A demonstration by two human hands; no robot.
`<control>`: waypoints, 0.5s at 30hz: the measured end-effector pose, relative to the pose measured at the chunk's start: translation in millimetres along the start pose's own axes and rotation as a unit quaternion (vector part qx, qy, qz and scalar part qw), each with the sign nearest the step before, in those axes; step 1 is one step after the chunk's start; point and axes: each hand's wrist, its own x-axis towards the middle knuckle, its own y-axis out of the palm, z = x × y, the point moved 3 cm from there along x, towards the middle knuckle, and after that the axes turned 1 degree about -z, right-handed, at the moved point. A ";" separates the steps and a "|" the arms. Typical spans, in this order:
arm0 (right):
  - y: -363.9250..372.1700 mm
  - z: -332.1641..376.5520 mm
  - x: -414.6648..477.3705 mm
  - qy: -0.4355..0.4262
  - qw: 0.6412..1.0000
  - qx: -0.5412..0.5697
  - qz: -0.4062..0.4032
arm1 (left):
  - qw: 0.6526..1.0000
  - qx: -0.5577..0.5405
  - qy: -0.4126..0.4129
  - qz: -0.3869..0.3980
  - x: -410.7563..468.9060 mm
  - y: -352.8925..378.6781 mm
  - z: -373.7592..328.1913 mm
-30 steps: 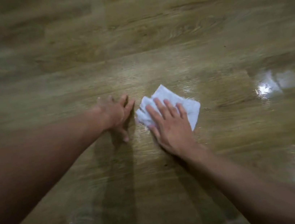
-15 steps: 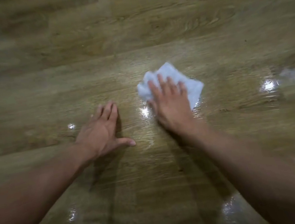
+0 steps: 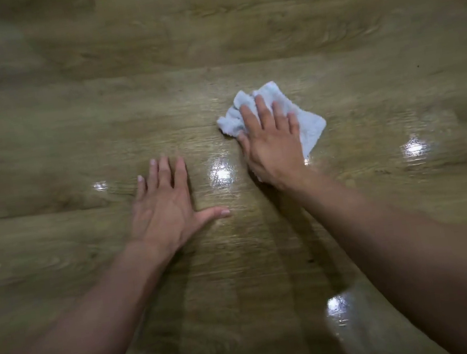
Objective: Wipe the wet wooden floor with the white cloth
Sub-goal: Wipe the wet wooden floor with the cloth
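A crumpled white cloth (image 3: 306, 120) lies on the wooden floor (image 3: 237, 41) a little right of centre. My right hand (image 3: 273, 141) lies flat on top of it, fingers straight and spread, pressing it down; the cloth's near part is hidden under the palm. My left hand (image 3: 167, 207) rests flat on the bare boards to the left of the cloth, fingers straight, thumb stretched out to the right, apart from the cloth. Between the two hands the floor shines wet.
Bright wet glints sit on the boards: one between my hands (image 3: 221, 174), one at the left (image 3: 100, 186), one at the right (image 3: 415, 147), one near my right forearm (image 3: 337, 307). The far boards look matt and carry nothing.
My right hand has pushed the cloth away from me, and the cloth has bunched at its far edge. My left hand has drawn back from the cloth and spread flat on the floor.
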 end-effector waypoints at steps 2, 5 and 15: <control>7.5 20.3 -28.2 -0.041 0.999 0.003 0.003 | 1.000 0.008 -0.006 -0.002 0.3 1.2 0.8; 15.9 48.7 -80.1 -0.141 0.990 0.011 0.026 | 1.000 0.000 0.021 0.014 4.8 1.6 7.3; -2.6 32.6 22.8 -0.041 0.999 0.005 0.028 | 0.999 -0.030 0.024 0.017 2.1 -2.8 22.0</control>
